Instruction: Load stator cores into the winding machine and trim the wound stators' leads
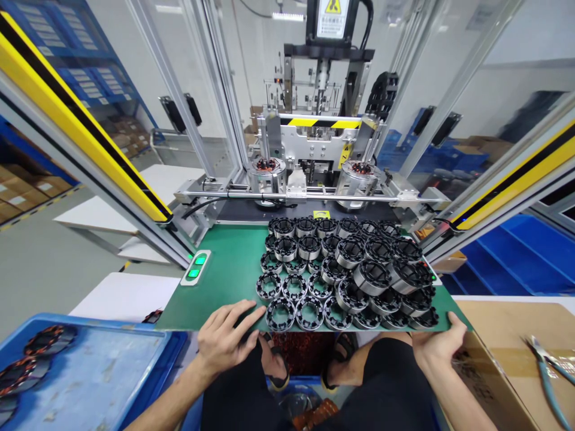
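Blue tray (90, 371): far left, below the table (224, 281) edge.
My left hand (224, 341): spread flat on the table's near edge, fingertips just beside the front black rings (341, 269).
Rings: packed across the table's right half, reaching its near and right edges, with open green surface to their left.
My right hand (438, 347): curled over the table's near right corner.
Cardboard box (494, 335): far right, pliers (548, 371) lying on it.

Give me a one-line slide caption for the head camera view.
Left hand flat on the green mat beside piled stator rings; right hand grips the mat's near corner.
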Action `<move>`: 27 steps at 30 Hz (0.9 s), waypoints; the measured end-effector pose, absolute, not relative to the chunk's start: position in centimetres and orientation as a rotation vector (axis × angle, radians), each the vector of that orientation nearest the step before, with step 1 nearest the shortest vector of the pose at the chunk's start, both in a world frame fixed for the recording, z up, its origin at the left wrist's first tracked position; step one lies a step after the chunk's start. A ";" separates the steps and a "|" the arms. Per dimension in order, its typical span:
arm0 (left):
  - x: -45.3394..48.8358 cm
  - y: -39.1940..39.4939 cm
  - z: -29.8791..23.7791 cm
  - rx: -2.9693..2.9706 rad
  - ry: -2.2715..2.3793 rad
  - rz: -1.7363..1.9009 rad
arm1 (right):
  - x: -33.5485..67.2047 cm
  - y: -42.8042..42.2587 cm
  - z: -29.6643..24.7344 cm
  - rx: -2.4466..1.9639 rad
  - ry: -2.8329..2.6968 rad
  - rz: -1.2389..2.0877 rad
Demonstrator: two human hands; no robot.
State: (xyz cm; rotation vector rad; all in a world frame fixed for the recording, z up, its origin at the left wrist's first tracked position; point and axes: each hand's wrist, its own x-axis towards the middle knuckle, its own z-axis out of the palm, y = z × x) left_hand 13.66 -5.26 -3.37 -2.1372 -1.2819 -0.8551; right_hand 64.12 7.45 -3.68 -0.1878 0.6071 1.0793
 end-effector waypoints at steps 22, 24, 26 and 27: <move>13.6 -5.4 -3.7 -2.136 -1.292 -0.857 | 66.2 8.4 -8.1 -0.769 0.139 0.885; 13.6 -5.3 -3.7 -2.131 -1.289 -0.861 | 65.8 8.2 -7.6 -0.677 0.214 0.888; 13.7 -5.3 -3.6 -2.128 -1.286 -0.864 | 65.4 8.0 -7.0 -0.538 0.310 0.932; 13.7 -5.3 -3.5 -2.130 -1.284 -0.866 | 65.2 7.8 -6.6 -0.455 0.360 0.970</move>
